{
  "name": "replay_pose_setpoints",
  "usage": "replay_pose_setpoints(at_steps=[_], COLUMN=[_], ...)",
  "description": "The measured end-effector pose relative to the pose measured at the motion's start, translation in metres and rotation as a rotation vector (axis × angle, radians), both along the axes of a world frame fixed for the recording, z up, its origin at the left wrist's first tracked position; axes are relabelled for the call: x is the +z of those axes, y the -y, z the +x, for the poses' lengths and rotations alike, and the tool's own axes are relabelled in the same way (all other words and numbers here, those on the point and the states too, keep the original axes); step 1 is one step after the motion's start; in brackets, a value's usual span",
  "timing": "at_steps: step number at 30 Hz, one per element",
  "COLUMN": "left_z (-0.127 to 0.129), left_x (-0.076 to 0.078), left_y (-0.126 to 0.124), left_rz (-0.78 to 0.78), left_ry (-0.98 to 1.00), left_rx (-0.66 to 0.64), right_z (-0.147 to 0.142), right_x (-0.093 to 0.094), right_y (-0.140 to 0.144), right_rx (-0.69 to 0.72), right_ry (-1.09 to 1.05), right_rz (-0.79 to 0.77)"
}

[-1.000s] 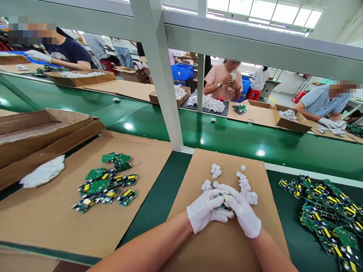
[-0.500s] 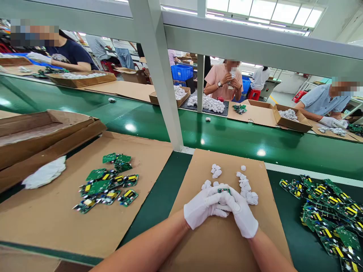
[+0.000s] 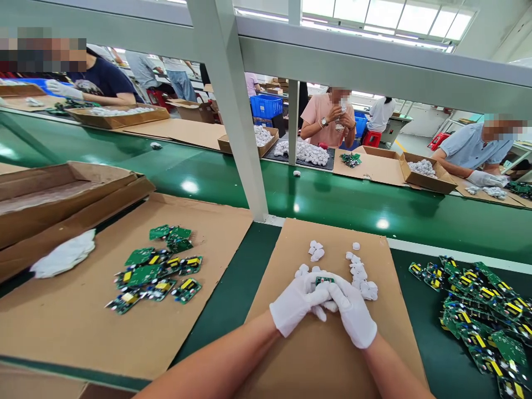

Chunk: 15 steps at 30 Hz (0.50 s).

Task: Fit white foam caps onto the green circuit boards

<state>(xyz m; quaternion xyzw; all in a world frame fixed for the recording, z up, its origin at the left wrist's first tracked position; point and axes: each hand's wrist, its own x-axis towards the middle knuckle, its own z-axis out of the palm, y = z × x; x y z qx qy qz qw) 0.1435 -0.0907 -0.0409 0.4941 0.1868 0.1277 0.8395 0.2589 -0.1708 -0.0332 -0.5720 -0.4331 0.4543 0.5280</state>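
Between my gloved hands is a small green circuit board (image 3: 325, 280), its top edge showing above the fingers. My left hand (image 3: 296, 302) grips it from the left, and my right hand (image 3: 353, 310) closes on it from the right; the fingers overlap and hide most of the board. Both hands are just above a cardboard sheet (image 3: 332, 366). Close behind them lie small white wrapped pieces: a cluster (image 3: 316, 250) at the back, a row (image 3: 361, 277) by the right hand, and a few (image 3: 303, 270) partly hidden behind the left hand.
Many circuit boards (image 3: 477, 310) are heaped at the right, and a smaller pile (image 3: 153, 271) sits on cardboard at left. Near it are a white glove (image 3: 64, 255) and a cardboard tray (image 3: 75, 194). A grey post (image 3: 233, 111) stands before the green conveyor (image 3: 199, 172). Co-workers sit opposite.
My hands have shifted slightly left with the board, and the fingers have changed position around it. White pieces on the conveyor have moved left.
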Motion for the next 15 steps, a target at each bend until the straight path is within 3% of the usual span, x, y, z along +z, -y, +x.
replay_pose_setpoints(at_steps=[3,8,10,15], left_z=[0.0005,-0.0016,-0.0019,-0.002], left_x=[-0.0018,0.0017,0.0015,0.001], left_y=[0.0002,-0.0017,-0.0017,0.001], left_rz=[0.037,-0.345,-0.412,-0.264], left_ry=[-0.028,0.097,0.119,0.11], left_rx=[0.029,-0.029,-0.036,-0.014], right_z=[-0.0019,0.0025,0.0045,0.0043], right_x=[-0.0016,-0.0038,-0.0044,-0.0089], right_y=[0.0003,0.0009,0.0012,0.0021], right_rx=[-0.02,-0.023,-0.02,-0.042], right_ry=[-0.015,-0.08,-0.023,0.107], right_rz=[-0.009,0.024,0.05,0.029])
